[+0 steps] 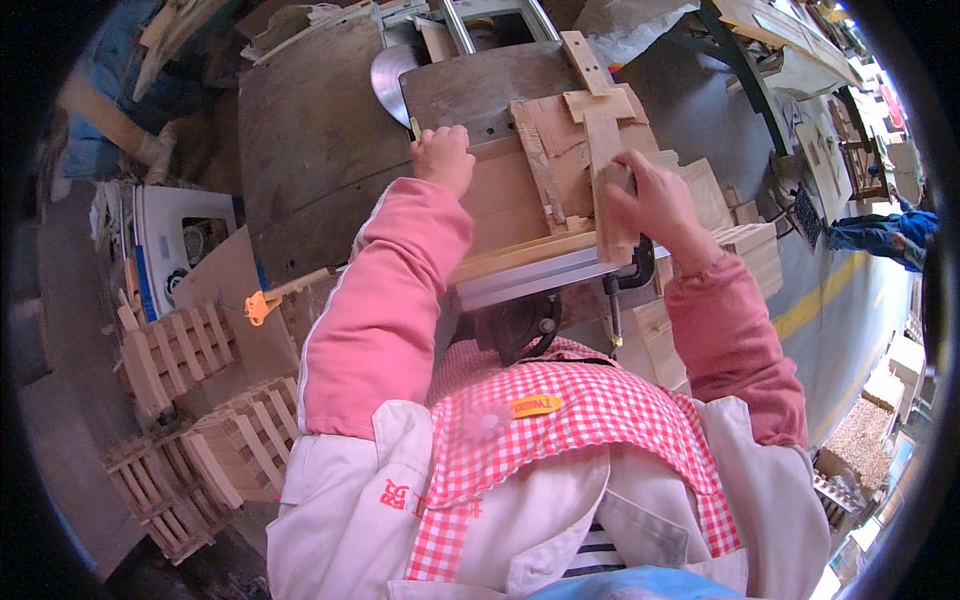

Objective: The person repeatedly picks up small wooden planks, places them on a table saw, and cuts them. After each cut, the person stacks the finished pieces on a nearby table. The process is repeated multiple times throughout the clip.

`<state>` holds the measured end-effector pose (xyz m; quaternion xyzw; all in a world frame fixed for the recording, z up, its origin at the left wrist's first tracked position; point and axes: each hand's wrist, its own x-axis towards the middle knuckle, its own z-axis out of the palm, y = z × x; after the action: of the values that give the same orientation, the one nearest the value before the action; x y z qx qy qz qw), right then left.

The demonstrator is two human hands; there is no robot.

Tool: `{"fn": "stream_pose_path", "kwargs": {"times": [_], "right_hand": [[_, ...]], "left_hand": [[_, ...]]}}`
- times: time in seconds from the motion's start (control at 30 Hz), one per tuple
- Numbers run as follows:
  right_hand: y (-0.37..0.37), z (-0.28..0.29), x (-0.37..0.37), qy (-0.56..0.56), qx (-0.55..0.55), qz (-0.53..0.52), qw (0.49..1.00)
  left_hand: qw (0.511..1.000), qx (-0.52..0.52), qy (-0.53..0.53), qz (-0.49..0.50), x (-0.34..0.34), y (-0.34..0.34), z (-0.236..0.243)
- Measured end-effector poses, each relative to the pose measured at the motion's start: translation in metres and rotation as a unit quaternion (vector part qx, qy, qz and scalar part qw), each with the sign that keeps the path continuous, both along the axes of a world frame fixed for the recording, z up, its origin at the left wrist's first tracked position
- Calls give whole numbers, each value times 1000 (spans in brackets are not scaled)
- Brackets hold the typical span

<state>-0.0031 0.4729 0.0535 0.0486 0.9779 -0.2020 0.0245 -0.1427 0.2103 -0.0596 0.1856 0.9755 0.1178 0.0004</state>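
Spreading beneath and ahead of both hands, a wide, dark brown, flat saw table carries the work of a person in pink sleeves and a red-and-white checked cloth apron. Stacked pale wooden slats stand low to the left, beyond the left forearm. A flat, reddish-brown wooden board lies between the hands, and a straight, silver metal rail runs just on the wearer's side of them. Just ahead of the left hand rises a round, silver metal saw blade; that hand is curled nearly into a fist, and whether it grips anything cannot be told. A long, pale wooden strip lies under the right hand, which is half closed, fingers and thumb bent around a rounded, dark brown block. A black metal clamp sits just below that hand.
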Motion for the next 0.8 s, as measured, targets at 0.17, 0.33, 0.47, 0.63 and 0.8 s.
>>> {"fn": "stream_pose_path", "kwargs": {"times": [0.17, 0.33, 0.47, 0.63, 0.8], "right_hand": [[-3, -3, -42, -57, 72, 20, 996], [-13, -7, -46, -59, 78, 29, 995], [-22, -5, -31, -28, 39, 51, 998], [-41, -8, -13, -36, 14, 88, 995], [-48, -15, -3, -50, 61, 133, 988]], "left_hand": [[996, 77, -46, -27, -8, -13, 3], [934, 319, -160, 0, -6, -43, 37], [795, 497, -346, 30, 26, -71, 74], [707, 608, -362, 10, 68, -80, 90], [714, 612, -341, 2, 89, -77, 96]]}}
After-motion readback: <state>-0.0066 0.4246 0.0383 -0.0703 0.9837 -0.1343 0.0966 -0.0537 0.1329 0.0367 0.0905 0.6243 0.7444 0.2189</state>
